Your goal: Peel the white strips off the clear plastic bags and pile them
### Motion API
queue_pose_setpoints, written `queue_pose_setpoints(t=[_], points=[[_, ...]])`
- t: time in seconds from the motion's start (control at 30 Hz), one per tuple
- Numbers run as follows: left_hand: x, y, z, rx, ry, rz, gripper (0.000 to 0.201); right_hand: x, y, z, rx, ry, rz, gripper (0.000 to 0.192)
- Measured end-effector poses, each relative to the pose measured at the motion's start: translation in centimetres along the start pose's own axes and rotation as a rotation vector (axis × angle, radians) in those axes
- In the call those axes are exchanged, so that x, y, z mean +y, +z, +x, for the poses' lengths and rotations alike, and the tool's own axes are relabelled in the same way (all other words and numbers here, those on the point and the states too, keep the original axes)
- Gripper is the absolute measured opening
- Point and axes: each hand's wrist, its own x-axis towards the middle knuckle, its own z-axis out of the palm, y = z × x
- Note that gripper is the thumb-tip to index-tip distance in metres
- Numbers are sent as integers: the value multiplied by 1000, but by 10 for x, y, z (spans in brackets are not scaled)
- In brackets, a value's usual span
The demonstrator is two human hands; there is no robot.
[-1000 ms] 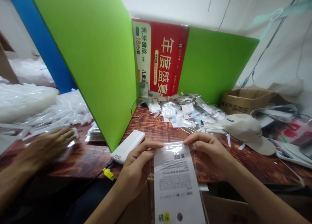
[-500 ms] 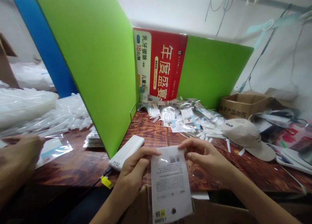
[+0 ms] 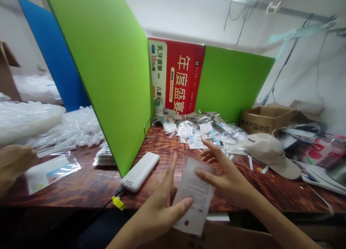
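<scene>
My left hand (image 3: 164, 202) holds a printed card in a clear plastic bag (image 3: 196, 195), its thumb laid across the front and the index finger stretched upward. The packet tilts over the table's front edge, small print facing me, slightly blurred. At its upper right is my right hand (image 3: 218, 169), fingers spread apart. The right thumb overlaps the packet's top; whether it touches I cannot tell. Behind both hands spreads a heap of similar bagged cards (image 3: 207, 130) and white strips.
A white power bank (image 3: 142, 171) with a cable lies left of my hands, beside a green board (image 3: 108, 61). Another person's hand (image 3: 16, 166) is at far left near a bagged card (image 3: 52, 171) and white plastic tubes (image 3: 81, 128). At right are a cap (image 3: 271, 155) and cardboard box (image 3: 259, 119).
The packet has tilted to the right and risen a little. My left hand moved from its top edge to its lower left; my right hand's fingers have spread. The other person's hand shifted left.
</scene>
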Motion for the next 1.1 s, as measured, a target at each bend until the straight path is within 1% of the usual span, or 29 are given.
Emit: queue_pose_setpoints(t=[0.03, 0.1, 0.2, 0.27, 0.33, 0.37, 0.4, 0.43, 0.5, 0.57, 0.6, 0.63, 0.7, 0.73, 0.83, 0.9, 0.97, 1.03, 1.1], points=[[-1, 0, -1, -37, -19, 65, 106, -3, 2, 0, -35, -11, -45, 67], [-2, 0, -4, -94, -31, 187, 101, -8, 5, -1, -136, 0, -61, 64], [-4, -1, -8, -144, -24, 346, 96, -13, 8, -1, -313, 65, 54, 52], [-6, -1, -9, -165, -25, 375, 94, -11, 5, -1, -385, 129, 177, 44], [-9, -2, -6, -170, -4, 289, 94, -7, -4, -1, -376, 230, 307, 41], [-11, -4, -4, -150, 18, 208, 94, -4, -10, 0, -336, 290, 386, 41], [-13, -6, 0, -107, 47, 106, 95, -1, -17, 1, -258, 335, 482, 43], [-16, -8, 4, -53, 77, -5, 97, 2, -26, 2, -149, 351, 595, 44], [-19, -13, 13, 62, 123, -209, 103, 6, -42, 4, 122, 301, 818, 39], [-20, -17, 19, 131, 143, -329, 104, 8, -54, 8, 346, 211, 949, 28], [-18, -17, 20, 151, 147, -349, 101, 9, -57, 10, 409, 192, 977, 26], [-16, -17, 20, 167, 145, -349, 94, 10, -57, 12, 433, 199, 987, 28], [-11, -15, 17, 198, 148, -321, 83, 14, -50, 19, 414, 248, 969, 34], [-9, -14, 15, 207, 147, -299, 80, 17, -44, 23, 388, 282, 919, 36], [-8, -12, 13, 241, 121, -204, 78, 36, -21, 38, 343, 372, 640, 41], [-12, -13, 15, 269, 75, -120, 76, 55, -6, 51, 332, 425, 465, 39], [-16, -14, 17, 293, 44, -44, 74, 77, 7, 67, 300, 478, 334, 33], [-18, -14, 18, 317, 28, 31, 71, 99, 19, 86, 254, 534, 170, 26], [-19, -13, 18, 344, 16, 99, 67, 118, 28, 110, 220, 578, 12, 26]])
